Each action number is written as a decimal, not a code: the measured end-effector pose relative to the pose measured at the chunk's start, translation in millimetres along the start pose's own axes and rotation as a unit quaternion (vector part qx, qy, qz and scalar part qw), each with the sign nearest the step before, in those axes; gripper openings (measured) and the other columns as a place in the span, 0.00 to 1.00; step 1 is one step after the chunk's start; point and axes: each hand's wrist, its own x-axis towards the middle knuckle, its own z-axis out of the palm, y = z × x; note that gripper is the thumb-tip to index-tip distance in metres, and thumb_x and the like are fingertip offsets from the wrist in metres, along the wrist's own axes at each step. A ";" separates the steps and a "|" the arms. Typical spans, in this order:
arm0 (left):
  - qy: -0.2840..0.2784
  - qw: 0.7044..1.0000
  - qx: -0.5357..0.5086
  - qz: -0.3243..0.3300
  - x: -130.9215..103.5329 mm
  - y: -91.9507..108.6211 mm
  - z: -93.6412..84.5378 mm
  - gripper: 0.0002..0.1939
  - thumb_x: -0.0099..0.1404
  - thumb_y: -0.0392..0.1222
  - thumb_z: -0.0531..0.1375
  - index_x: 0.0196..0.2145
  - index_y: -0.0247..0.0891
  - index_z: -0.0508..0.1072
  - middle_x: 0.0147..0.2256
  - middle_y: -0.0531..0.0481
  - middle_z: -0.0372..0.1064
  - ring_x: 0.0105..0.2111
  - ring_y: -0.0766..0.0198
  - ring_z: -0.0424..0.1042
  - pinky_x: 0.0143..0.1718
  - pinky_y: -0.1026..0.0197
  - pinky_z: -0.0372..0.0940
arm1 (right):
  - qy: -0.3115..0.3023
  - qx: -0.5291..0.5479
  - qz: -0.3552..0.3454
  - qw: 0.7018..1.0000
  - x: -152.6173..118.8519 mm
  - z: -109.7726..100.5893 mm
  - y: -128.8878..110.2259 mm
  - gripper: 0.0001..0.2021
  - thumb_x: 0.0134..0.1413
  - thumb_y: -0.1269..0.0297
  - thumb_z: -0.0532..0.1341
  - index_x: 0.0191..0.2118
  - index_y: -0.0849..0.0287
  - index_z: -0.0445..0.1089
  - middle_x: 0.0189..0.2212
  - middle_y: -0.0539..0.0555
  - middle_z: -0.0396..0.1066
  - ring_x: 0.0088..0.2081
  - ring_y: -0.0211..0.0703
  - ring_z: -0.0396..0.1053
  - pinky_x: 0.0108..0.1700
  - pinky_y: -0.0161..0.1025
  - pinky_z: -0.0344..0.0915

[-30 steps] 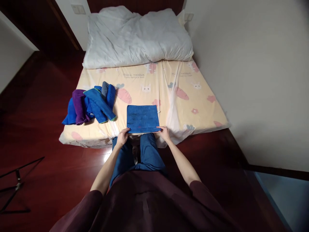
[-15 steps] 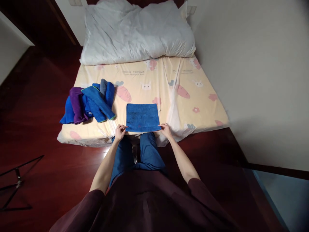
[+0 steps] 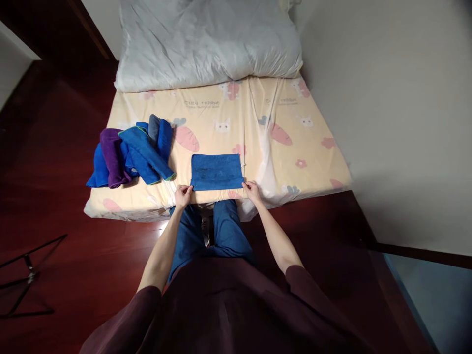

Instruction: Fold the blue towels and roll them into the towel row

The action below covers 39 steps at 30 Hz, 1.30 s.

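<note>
A blue towel (image 3: 217, 172) lies flat on the bed near its front edge, its near strip turned over into a fold. My left hand (image 3: 183, 195) pinches the towel's near left corner between thumb and fingers. At the near right corner, my right hand (image 3: 252, 191) grips the fold the same way. To the left is a heap of rolled or bunched towels: a purple towel (image 3: 111, 157), a blue towel with green edging (image 3: 147, 152), a grey towel (image 3: 154, 129) and other blue ones, partly overlapping.
The bed (image 3: 313, 147) has a yellow sheet printed with rabbits and carrots. A thick white quilt (image 3: 210, 44) lies across its far end. A wall (image 3: 398, 123) runs along the right. On the floor at left stands a black metal stand (image 3: 29, 270).
Both hands have moved the towel's near edge away from me, so the towel now looks shorter front to back. The view has shifted slightly.
</note>
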 end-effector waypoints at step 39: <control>-0.140 0.947 0.194 0.215 1.0 15.4 28.2 0.36 0.65 0.28 0.52 0.71 0.34 0.67 0.70 0.37 0.61 0.73 0.47 0.56 0.76 0.37 0.46 | -0.103 -0.238 -0.155 0.953 -14.3 24.4 -35.2 0.33 0.58 0.79 0.56 0.70 0.62 0.67 0.69 0.61 0.66 0.73 0.52 0.60 0.74 0.57 0.57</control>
